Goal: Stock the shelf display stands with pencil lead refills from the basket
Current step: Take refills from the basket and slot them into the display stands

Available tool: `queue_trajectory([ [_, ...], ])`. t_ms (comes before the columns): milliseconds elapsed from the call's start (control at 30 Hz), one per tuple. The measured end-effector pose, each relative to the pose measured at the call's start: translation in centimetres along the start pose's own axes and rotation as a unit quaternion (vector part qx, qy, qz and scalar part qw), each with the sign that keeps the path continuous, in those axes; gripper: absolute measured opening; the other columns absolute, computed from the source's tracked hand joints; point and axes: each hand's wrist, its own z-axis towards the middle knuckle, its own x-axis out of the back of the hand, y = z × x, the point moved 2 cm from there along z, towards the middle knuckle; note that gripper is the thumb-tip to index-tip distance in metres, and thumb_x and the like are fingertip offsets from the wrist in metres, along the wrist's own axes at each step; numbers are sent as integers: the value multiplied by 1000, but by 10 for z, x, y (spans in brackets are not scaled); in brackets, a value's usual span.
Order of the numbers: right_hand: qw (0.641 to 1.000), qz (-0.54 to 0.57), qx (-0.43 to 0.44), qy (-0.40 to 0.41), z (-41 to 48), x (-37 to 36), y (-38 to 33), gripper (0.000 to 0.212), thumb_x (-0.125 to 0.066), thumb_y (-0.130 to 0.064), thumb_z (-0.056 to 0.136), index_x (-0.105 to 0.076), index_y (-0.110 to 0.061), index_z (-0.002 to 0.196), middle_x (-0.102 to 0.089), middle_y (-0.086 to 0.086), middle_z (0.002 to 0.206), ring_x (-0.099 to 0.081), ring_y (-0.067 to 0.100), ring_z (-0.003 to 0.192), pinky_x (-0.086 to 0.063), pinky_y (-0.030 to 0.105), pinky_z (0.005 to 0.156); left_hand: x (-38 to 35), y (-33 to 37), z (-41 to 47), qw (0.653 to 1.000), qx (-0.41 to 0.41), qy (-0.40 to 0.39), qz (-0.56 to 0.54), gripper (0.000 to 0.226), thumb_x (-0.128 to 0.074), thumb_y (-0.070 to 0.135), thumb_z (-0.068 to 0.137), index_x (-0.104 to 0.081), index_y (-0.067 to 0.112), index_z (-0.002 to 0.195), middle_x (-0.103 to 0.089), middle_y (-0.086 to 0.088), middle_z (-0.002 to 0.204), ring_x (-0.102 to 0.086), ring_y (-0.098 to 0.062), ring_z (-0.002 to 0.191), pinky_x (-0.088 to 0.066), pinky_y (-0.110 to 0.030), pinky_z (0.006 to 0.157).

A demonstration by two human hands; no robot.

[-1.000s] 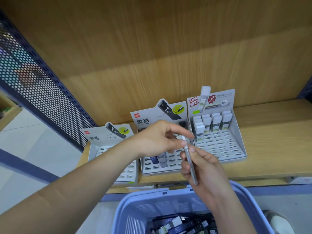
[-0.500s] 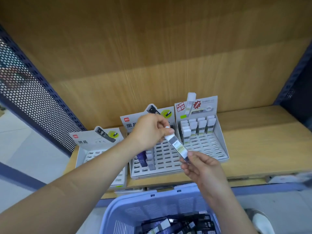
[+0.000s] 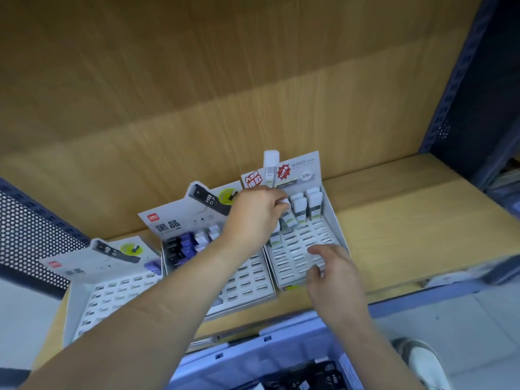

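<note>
pinching a seemingly rectangular white-capped refill point(image 3: 284, 204) above slotted stand point(image 3: 300, 241).

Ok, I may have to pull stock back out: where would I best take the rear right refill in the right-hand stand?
Pinch its white cap from straight above. The rear right refill stands upright in its slot, with neighbours close in front and to the left, the stand wall on its right and the header card behind. Only its top is free.
</note>
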Motion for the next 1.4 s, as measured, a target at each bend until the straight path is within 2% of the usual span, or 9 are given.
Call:
queue_trajectory([
  [167, 982, -159, 32, -100, 14, -6, 4, 53, -46, -18, 96, -38, -16, 148, -30, 10, 156, -25, 24, 145, -27, 30, 117, -6, -1, 4, 999, -5, -30, 34, 21, -60, 25, 90, -69, 6, 88, -65, -12, 81, -58, -31, 82, -47, -39, 72],
  [333, 972, -200, 60, -110, 9, -6, 15, 55, -43, -21, 96, -34, -15, 151, -24, 9, 161, -15, 22, 149, -15, 32, 122, -7, -1, 4, 998, -8, -50, 29, 19, -62, 24, 89, -69, 6, 86, -66, -12, 81, -58, -29, 80, -47, -36, 71],
  [533, 977, -180, 70, -92, 6, -4, 21, 48, -43, -29, 100, -40, -20, 148, -22, 5, 162, -8, 22, 151, -10, 29, 121, -9, 0, 5, 987, -49, -99, 117, 31, -54, 25, 94, -44, 12, 68, -44, -4, 68, -44, -28, 69, -35, -34, 60],
  [700, 974, -186, 76, -109, 7, -2, 24, 54, -48, -44, 99, -39, -23, 147, -17, 1, 163, -6, 18, 151, -10, 28, 120, -18, -2, 10, 984, -62, -107, 129, 14, -53, 9, 93, -66, 6, 89, -57, -9, 92, -52, -31, 93, -46, -36, 78],
  [833, 972, -189, 79, -116, 9, -2, 27, 57, -54, -43, 96, -39, -24, 148, -16, 0, 163, -6, 17, 151, -8, 26, 120, -21, 0, 17, 989, -34, -97, 103, 19, -57, 12, 91, -72, 14, 102, -64, -4, 99, -58, -24, 95, -45, -28, 79],
  [1133, 978, -164, 65, -107, 9, -2, 29, 56, -60, -39, 95, -43, -23, 145, -21, -4, 162, -8, 13, 151, -10, 22, 118, -24, -1, 9, 993, -14, -82, 85, 19, -55, 15, 93, -72, 11, 99, -63, -10, 98, -56, -29, 94, -45, -34, 79],
  [1233, 986, -120, 51, -100, 9, 1, 28, 51, -63, -32, 94, -50, -19, 142, -33, 1, 158, -18, 16, 149, -16, 23, 117, -6, 7, -19, 1000, 4, 8, 25, 21, -53, 13, 93, -70, 10, 105, -64, -10, 100, -58, -28, 96, -41, -28, 82],
  [1333, 995, -54, 46, -67, 6, 14, 19, 35, -60, -22, 95, -62, -16, 129, -59, -1, 133, -54, 17, 123, -40, 23, 100, 24, 16, -69, 993, 91, 41, -68, 22, -55, 13, 92, -72, 20, 104, -66, 7, 93, -59, -7, 83, -36, -7, 72],
  [1400, 995, 16, 29, -90, 0, 23, 9, 22, -60, -17, 94, -68, -20, 113, -69, -6, 103, -66, 13, 96, -52, 27, 84, 37, 13, -106, 969, 189, 12, -158, 21, -58, 13, 90, -72, 29, 91, -66, 15, 76, -56, 1, 63, -38, -5, 62],
])
